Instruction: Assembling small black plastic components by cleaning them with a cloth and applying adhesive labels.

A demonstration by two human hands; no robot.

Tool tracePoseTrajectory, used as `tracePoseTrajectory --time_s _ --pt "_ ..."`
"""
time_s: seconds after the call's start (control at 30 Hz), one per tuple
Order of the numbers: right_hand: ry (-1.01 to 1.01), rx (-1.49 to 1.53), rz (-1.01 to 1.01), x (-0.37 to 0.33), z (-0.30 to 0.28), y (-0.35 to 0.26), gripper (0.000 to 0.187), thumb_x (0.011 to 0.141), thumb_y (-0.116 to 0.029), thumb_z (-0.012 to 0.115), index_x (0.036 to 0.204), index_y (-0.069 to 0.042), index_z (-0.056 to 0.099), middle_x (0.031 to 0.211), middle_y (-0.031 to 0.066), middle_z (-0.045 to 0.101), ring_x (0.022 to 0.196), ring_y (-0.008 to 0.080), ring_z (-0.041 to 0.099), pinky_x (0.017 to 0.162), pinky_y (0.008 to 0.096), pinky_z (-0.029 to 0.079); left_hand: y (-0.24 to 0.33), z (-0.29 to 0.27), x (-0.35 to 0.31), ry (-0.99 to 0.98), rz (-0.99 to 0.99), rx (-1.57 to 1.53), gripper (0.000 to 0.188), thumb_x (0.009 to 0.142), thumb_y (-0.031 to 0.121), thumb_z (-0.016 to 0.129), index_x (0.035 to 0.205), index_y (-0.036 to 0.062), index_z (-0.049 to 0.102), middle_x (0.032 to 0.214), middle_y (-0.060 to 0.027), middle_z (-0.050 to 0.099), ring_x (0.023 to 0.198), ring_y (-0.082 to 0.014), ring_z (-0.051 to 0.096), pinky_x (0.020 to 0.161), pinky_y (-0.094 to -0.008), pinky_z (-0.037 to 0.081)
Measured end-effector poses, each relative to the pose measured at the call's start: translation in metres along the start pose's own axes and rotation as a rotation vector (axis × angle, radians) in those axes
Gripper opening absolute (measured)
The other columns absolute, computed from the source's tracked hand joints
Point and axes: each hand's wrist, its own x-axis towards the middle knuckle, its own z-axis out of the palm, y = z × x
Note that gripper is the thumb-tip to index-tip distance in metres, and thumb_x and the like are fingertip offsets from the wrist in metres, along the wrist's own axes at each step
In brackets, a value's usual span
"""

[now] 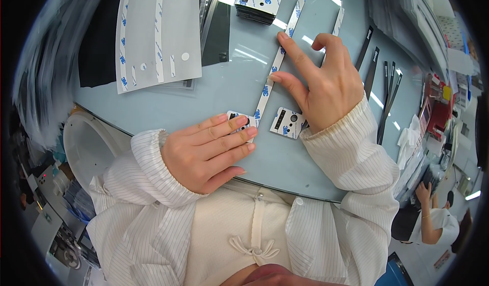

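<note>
My left hand [204, 151] lies flat with its fingers stretched out. Its fingertips press on a small square adhesive-backed piece [232, 115] with black cutouts, mostly covered by the fingers. A long narrow white strip [262, 100] with blue print runs up and away from that piece. Along the strip, my right hand [331, 77] rests its index fingertip and thumb at two spots, the fingers spread and the others curled. A second square piece [287, 123] with a black slot and holes lies just below the right hand, partly behind its wrist. Another narrow strip [338, 21] extends beyond the right hand.
A stack of square pieces [260, 0] stands at the far middle. Clear sheets with adhesive strips [175, 36] lie at the left. Several black strips [389, 92] lie at the right, near piled sheets [407, 21]. A white bin [84, 143] stands below the left edge. Another person [433, 219] is at lower right.
</note>
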Motion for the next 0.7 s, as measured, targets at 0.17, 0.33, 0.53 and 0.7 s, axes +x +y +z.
tracePoseTrajectory --time_s 0.17,0.33,0.53,0.7 --pt "0.032 -0.033 0.009 0.0028 0.0054 0.0019 0.052 0.080 -0.047 0.070 0.126 -0.022 0.064 0.101 0.0131 0.053 0.080 0.0264 0.059 0.065 0.0355 0.053 -0.0003 0.0006 -0.0008 0.003 0.009 0.005 0.047 0.068 0.018 0.081 0.111 0.0050 0.070 0.121 -0.0110 0.067 0.121 -0.0280 0.059 0.105 -0.0425 0.045" --pt "0.031 -0.058 0.071 0.0043 0.0054 -0.0013 0.054 0.080 -0.048 0.070 0.127 -0.022 0.063 0.103 0.0131 0.051 0.077 0.0263 0.059 0.063 0.0355 0.053 -0.0009 0.0008 -0.0005 0.003 0.014 0.005 0.048 0.067 0.018 0.081 0.112 0.0050 0.070 0.121 -0.0111 0.067 0.121 -0.0282 0.059 0.105 -0.0424 0.044" --pt "0.013 -0.052 0.110 0.0048 0.0068 -0.0016 0.056 0.080 -0.049 0.071 0.128 -0.022 0.062 0.104 0.0126 0.051 0.078 0.0262 0.060 0.063 0.0360 0.053 -0.0005 0.0002 -0.0007 0.000 0.009 -0.006 0.049 0.067 0.018 0.081 0.113 0.0048 0.069 0.122 -0.0118 0.066 0.122 -0.0285 0.058 0.106 -0.0426 0.043" --pt "0.025 -0.059 0.092 0.0057 0.0077 0.0055 0.056 0.081 -0.051 0.069 0.130 -0.025 0.062 0.106 0.0120 0.050 0.081 0.0261 0.059 0.065 0.0365 0.053 -0.0020 0.0003 -0.0011 -0.002 0.021 -0.004 0.050 0.066 0.018 0.082 0.113 0.0047 0.069 0.123 -0.0119 0.066 0.123 -0.0287 0.058 0.107 -0.0426 0.042"
